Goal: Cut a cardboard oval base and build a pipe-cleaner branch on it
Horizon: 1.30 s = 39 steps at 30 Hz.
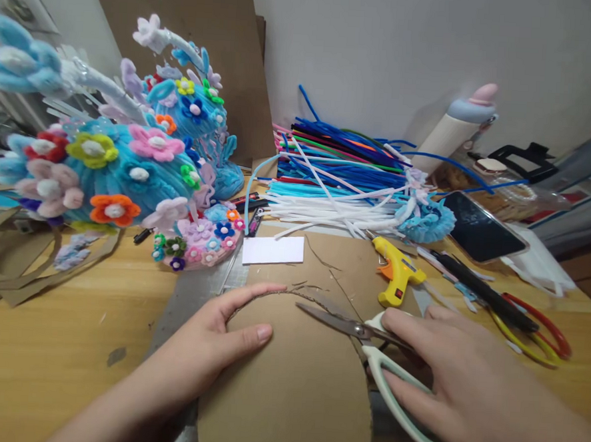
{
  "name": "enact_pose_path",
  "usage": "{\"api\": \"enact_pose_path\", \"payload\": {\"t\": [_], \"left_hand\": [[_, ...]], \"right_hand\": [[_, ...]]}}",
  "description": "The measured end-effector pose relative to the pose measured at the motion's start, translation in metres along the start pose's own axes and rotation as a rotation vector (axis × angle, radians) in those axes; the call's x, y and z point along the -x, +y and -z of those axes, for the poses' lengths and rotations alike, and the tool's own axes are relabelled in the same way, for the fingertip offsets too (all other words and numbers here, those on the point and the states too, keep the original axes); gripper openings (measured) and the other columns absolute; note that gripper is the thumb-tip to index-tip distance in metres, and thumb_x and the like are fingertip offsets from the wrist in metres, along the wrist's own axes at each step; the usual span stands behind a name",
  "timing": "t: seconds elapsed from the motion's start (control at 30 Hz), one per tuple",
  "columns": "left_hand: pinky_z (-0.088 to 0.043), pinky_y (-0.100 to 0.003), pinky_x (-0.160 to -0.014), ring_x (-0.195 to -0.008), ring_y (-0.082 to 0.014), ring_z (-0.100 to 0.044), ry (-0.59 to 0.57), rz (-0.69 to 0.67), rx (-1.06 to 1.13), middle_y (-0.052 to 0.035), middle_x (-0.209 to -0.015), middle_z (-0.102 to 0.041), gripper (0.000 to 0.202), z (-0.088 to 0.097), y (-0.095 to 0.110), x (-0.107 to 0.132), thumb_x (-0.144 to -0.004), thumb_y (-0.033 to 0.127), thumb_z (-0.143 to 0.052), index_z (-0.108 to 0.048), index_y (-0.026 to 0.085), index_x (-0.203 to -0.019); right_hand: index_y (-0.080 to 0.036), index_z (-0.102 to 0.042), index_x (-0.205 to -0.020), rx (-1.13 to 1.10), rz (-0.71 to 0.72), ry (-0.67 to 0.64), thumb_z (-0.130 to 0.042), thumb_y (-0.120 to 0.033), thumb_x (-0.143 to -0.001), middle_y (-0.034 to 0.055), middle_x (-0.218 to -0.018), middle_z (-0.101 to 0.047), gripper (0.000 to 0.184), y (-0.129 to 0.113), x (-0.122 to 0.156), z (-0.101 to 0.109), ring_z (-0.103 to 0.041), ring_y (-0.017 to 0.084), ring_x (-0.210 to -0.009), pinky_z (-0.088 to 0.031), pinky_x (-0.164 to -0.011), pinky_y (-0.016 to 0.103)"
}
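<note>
My left hand (pixel 233 334) grips the upper left edge of a brown cardboard piece (pixel 290 381) with a rounded top, thumb on its face and fingers behind the rim. In my right hand (pixel 456 377) is a pair of scissors (pixel 361 330) with pale green handles, fingers through the loops. The scissor blades lie at the upper right rim of the cardboard, one in front of it; how far they are parted is hard to see. Thin cardboard trimmings (pixel 311 287) lie just beyond the curved edge.
Pipe-cleaner flower pieces (pixel 113 170) stand at left, beside cut cardboard rings (pixel 36 285). Bundled pipe cleaners (pixel 338 177) lie at the back. A yellow glue gun (pixel 397 270), a phone (pixel 483 226), pliers (pixel 533 335) and a leaning white bottle (pixel 451 130) occupy the right.
</note>
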<state>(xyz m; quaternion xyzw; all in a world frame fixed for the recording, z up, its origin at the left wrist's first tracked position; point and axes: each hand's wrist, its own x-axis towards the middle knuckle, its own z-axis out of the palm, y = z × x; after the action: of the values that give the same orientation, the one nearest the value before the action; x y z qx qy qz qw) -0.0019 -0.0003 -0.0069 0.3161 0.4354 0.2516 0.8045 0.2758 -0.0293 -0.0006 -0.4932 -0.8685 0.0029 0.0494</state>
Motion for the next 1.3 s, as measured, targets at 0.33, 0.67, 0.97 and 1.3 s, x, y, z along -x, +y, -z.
{"api": "enact_pose_path", "payload": {"t": [0.33, 0.67, 0.97, 1.3], "left_hand": [[-0.057, -0.034, -0.073, -0.088, -0.0253, -0.07, -0.022, -0.028, 0.004, -0.0079, -0.108, -0.069, 0.05, 0.001, -0.005, 0.001, -0.08, 0.026, -0.068, -0.05, 0.029, -0.127], [-0.056, -0.034, -0.072, -0.088, -0.0247, -0.069, -0.024, 0.006, -0.024, -0.0092, -0.108, -0.07, 0.055, 0.002, -0.005, -0.001, -0.078, 0.028, -0.069, -0.048, 0.028, -0.129], [-0.055, -0.033, -0.073, -0.09, -0.025, -0.068, 0.036, 0.003, -0.079, -0.0092, -0.114, -0.067, 0.055, 0.001, 0.002, 0.001, -0.078, 0.028, -0.067, -0.048, 0.028, -0.131], [-0.056, -0.032, -0.072, -0.087, -0.0234, -0.069, 0.053, -0.015, -0.061, -0.0072, -0.113, -0.067, 0.053, 0.0, 0.002, 0.001, -0.078, 0.029, -0.069, -0.05, 0.031, -0.127]], "right_hand": [[-0.019, -0.056, -0.086, -0.03, 0.037, 0.003, -0.054, -0.029, -0.077, 0.003, -0.059, -0.057, 0.014, 0.0, 0.001, 0.0, -0.052, 0.02, -0.052, -0.034, -0.048, 0.027], [-0.021, -0.051, -0.075, -0.014, 0.093, -0.067, -0.053, -0.028, -0.078, 0.0027, -0.057, -0.055, 0.008, 0.006, 0.003, 0.0, -0.05, 0.02, -0.05, -0.03, -0.047, 0.026], [-0.021, -0.053, -0.073, -0.041, 0.084, -0.202, -0.05, -0.031, -0.085, 0.0034, -0.059, -0.058, 0.016, 0.017, 0.009, 0.0, -0.054, 0.02, -0.054, -0.031, -0.049, 0.027], [-0.023, -0.055, -0.08, -0.001, -0.077, -0.173, -0.05, -0.028, -0.081, 0.0043, -0.064, -0.061, 0.007, 0.014, 0.012, 0.004, -0.058, 0.025, -0.06, -0.036, -0.053, 0.031]]}}
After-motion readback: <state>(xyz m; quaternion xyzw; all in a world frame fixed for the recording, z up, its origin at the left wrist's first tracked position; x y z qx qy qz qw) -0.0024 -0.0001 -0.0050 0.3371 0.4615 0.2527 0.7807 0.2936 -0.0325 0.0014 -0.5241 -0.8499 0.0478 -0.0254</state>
